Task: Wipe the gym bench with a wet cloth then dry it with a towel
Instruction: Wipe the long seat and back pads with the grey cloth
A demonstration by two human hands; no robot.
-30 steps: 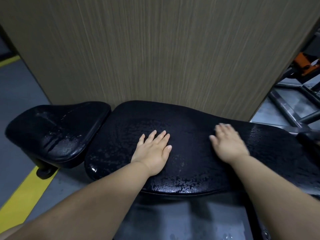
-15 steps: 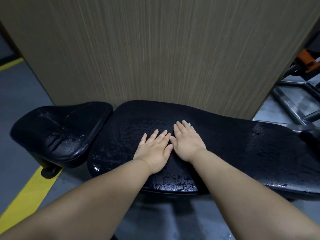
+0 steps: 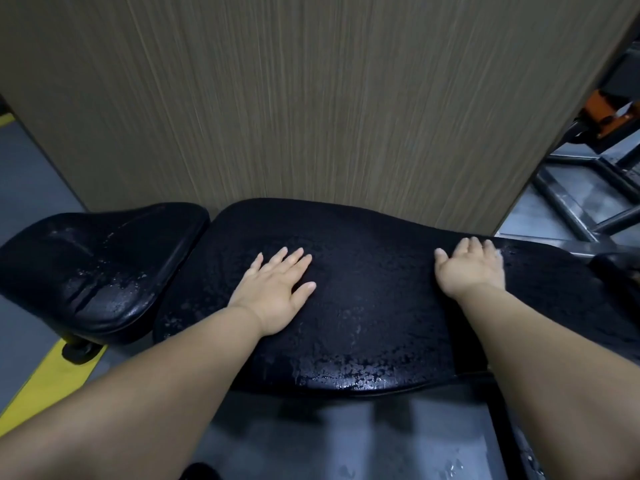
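The black gym bench lies across the view, with its long back pad [image 3: 363, 306] in the middle and its seat pad [image 3: 97, 271] at the left. Water droplets glisten on both pads, thickest along the near edge. The surface under my hands looks matte; I cannot tell whether a dark cloth lies there. My left hand [image 3: 273, 292] rests flat on the back pad left of its middle, fingers spread. My right hand [image 3: 469, 268] presses flat near the pad's far edge at the right, fingers pointing away. No light-coloured cloth or towel shows.
A tall wood-grain panel [image 3: 311, 98] stands right behind the bench. Grey metal frame bars [image 3: 571, 202] and an orange part [image 3: 609, 116] sit at the right. A yellow floor line [image 3: 41, 382] runs under the seat pad. Grey floor [image 3: 346, 441] lies below the bench.
My right hand slid left until it met my left hand, then slid back right along the pad to its far edge. My left hand stayed in place.
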